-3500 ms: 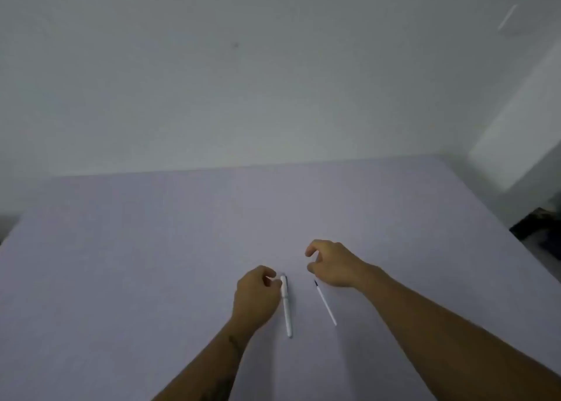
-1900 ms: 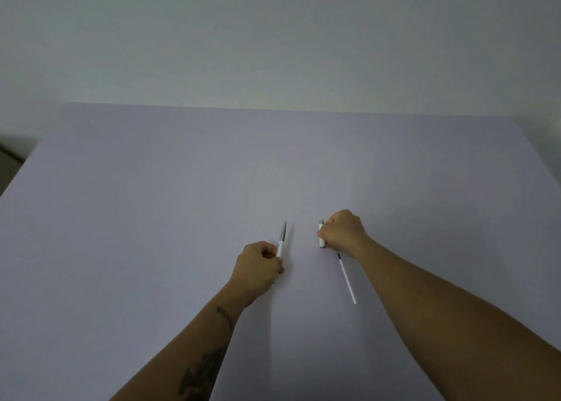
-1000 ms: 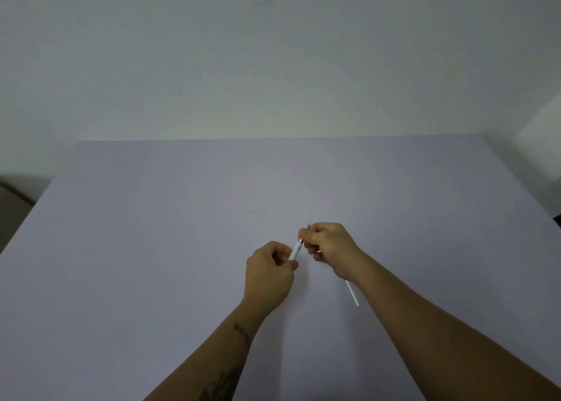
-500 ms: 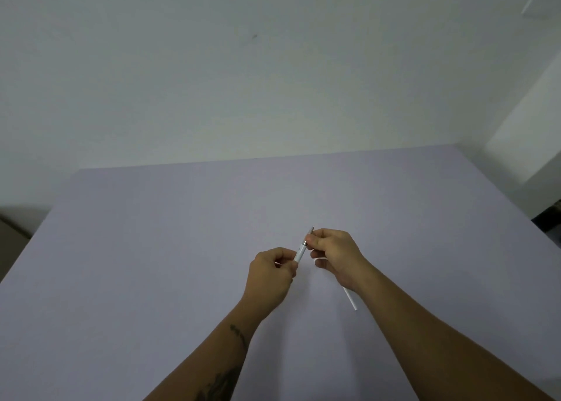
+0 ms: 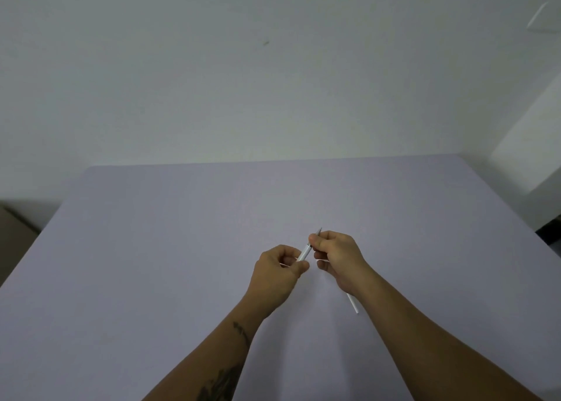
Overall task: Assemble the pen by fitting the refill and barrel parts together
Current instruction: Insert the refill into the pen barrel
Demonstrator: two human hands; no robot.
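A white pen barrel point(image 5: 305, 252) slants up to the right between both hands, just above the table. My left hand point(image 5: 277, 274) is closed around its lower end. My right hand point(image 5: 337, 256) pinches its upper end, where a grey metal tip point(image 5: 319, 231) pokes out past the fingers. A thin white refill point(image 5: 353, 304) lies on the table under my right wrist, which hides most of it. The cap I picked up earlier cannot be seen.
The lavender table point(image 5: 182, 248) runs back to a pale wall. Its left edge point(image 5: 33, 242) drops toward a brown floor area, and its right edge point(image 5: 516, 215) meets a white pillar and dark clutter.
My right hand lifted from the table and came to the barrel held by my left hand. Over the last half second both hands have held still on it.
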